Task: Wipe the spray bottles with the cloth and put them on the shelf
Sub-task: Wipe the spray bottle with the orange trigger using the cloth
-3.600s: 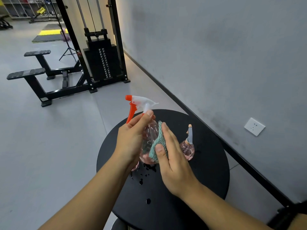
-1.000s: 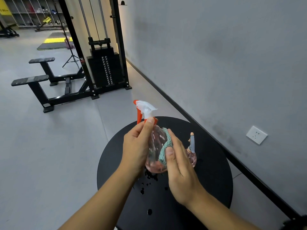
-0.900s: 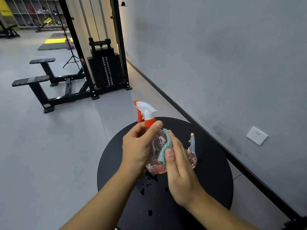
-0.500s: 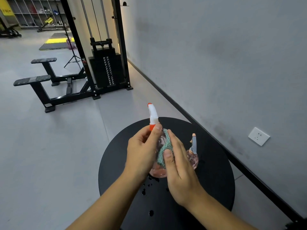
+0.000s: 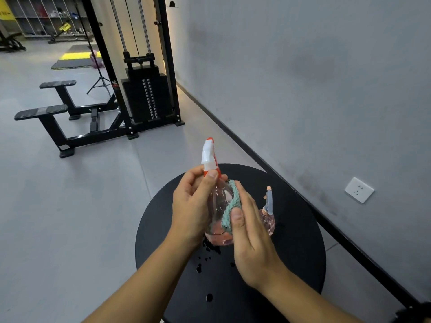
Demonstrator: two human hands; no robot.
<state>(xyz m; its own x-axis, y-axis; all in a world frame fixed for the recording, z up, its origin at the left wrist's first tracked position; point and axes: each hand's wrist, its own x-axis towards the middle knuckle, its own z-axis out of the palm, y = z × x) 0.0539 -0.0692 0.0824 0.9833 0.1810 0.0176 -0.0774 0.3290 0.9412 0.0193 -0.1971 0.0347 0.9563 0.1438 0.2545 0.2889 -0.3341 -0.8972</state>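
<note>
1. Left hand (image 5: 193,206) curled round clear spray bottle (image 5: 219,206), lifted over round table (image 5: 303,252) centre
2. Right hand (image 5: 251,238) flat, pressing teal cloth (image 5: 229,210) against bottle
3. Second spray bottle (image 5: 268,217) standing towards table's right edge

The bottle (image 5: 220,206) I hold is clear glossy pink plastic; my cloth (image 5: 229,209) is nubby teal terry. The table (image 5: 291,252) is matt black, beaded with wet drops (image 5: 205,258).

A gym: a cable weight-stack machine (image 5: 144,89) upper centre, padded workout benches (image 5: 42,111) left, exercise mats (image 5: 74,59) beyond.
</note>
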